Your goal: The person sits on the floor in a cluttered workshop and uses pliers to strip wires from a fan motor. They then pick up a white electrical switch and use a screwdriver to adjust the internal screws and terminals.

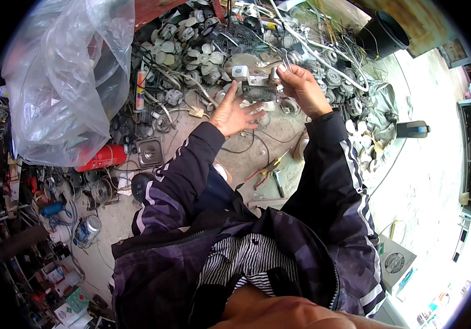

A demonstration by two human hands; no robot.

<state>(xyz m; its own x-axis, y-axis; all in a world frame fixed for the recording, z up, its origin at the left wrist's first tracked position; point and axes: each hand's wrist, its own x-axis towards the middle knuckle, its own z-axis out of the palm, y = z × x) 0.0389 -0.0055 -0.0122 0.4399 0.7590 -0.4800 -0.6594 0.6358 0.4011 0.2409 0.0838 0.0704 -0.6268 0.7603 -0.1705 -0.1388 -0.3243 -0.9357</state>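
One metal part (258,80) at twelve o'clock, held above the floor (295,189), pale block at its left end. Right hand (305,90) between one and two o'clock: thumb and forefinger narrow, pinched on the right end of the metal part. Left hand (235,116) at twelve o'clock, nearer the centre: palm turned up, fingers spread wide, thumb tip just beside the pale block. Contact at that thumb: cannot tell.

Behind the hands, from eleven to one o'clock: piled small motors (331,78), with a pale fan blade (206,59) among them. At ten o'clock: large clear plastic bag (71,82), near an upright orange tube (140,90). At nine o'clock: red cylinder (106,157), partly under the bag, and a square metal box (150,152) to its right. Just right of centre, toward three o'clock: pliers (269,168) with red and yellow handles, lying on the floor. Between one and two o'clock, at the far edge: black bucket (381,35), tilted.
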